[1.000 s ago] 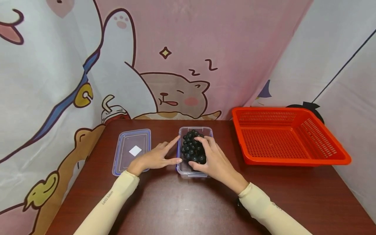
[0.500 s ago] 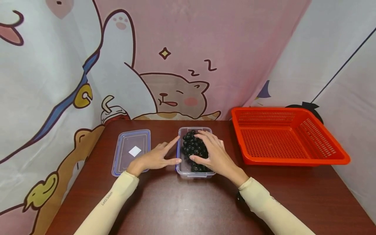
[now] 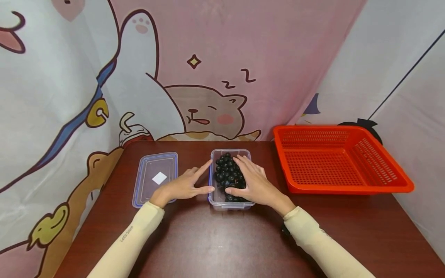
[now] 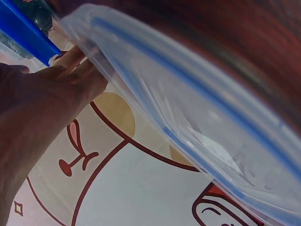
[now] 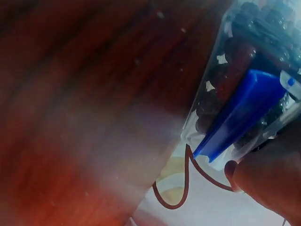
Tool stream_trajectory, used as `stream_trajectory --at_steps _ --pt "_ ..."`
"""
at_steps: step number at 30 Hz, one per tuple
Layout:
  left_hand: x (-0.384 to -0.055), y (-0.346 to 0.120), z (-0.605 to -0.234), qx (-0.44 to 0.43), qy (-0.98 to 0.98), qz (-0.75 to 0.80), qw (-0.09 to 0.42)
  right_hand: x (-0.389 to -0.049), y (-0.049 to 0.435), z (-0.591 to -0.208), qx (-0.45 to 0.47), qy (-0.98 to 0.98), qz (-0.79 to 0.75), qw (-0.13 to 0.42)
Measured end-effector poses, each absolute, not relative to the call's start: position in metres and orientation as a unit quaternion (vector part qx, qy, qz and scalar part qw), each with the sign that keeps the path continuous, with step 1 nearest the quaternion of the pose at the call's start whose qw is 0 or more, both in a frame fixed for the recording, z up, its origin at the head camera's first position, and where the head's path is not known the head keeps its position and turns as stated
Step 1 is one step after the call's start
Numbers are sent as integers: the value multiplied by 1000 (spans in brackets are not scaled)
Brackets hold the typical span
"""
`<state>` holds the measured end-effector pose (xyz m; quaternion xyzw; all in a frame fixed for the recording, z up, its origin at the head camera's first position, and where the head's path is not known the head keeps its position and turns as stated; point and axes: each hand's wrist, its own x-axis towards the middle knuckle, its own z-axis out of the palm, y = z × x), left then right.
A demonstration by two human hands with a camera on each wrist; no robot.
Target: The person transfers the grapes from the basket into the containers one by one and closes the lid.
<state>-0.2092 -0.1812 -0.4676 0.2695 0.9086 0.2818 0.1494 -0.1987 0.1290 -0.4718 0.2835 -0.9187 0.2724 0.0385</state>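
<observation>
A bunch of dark grapes lies inside a clear plastic food container with blue clips. My right hand is over the container's right side, its spread fingers and thumb resting on the grapes and hiding some of them. My left hand is at the container's left side, index finger and thumb extended and touching its edge. In the left wrist view, a blue clip is near the left fingers. The right wrist view shows grapes through the container wall, behind another blue clip.
The container's clear lid, blue-edged with a white square label, lies on the dark red table to the left. A red perforated basket stands at the right. A printed curtain borders the table's back and sides.
The grapes have settled lower and spread along the container. My right hand has shifted slightly right and its fingers have straightened from their grip. My left hand keeps its place.
</observation>
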Motion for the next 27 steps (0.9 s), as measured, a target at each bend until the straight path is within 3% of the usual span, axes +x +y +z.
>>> stream_trajectory --at_steps 9,15,22,27 --pt "-209 -181 -468 268 908 284 154 -195 113 -472 242 -951 181 61" --pt "-210 -181 -467 270 907 283 155 -194 108 -471 232 -949 210 43" --pt "-210 -181 -469 274 909 276 148 -195 127 -472 306 -910 275 47" --pt "-211 -182 -471 277 910 274 142 -197 136 -470 332 -902 276 17"
